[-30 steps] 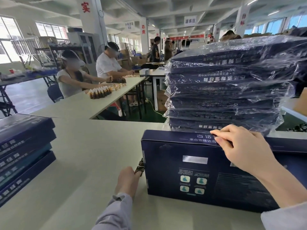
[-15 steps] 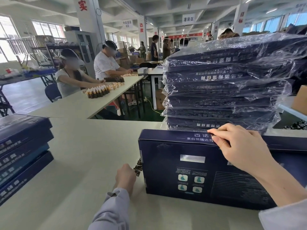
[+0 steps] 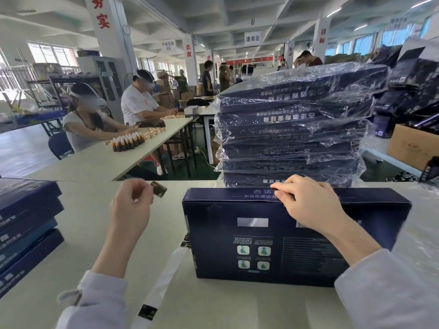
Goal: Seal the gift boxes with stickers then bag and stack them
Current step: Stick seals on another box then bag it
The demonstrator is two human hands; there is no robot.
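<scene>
At nine o'clock from the standing gift box [image 3: 280, 229], left hand [image 3: 130, 210] pinches a sticker [image 3: 158, 189], right hand [image 3: 308, 205] clamps the box's top edge. If that grip slips, sticker probably lands crooked.

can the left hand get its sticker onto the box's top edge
Probably yes: nothing stands between the left hand, pinching the sticker, and the box, though the right hand covers part of that edge.
</scene>
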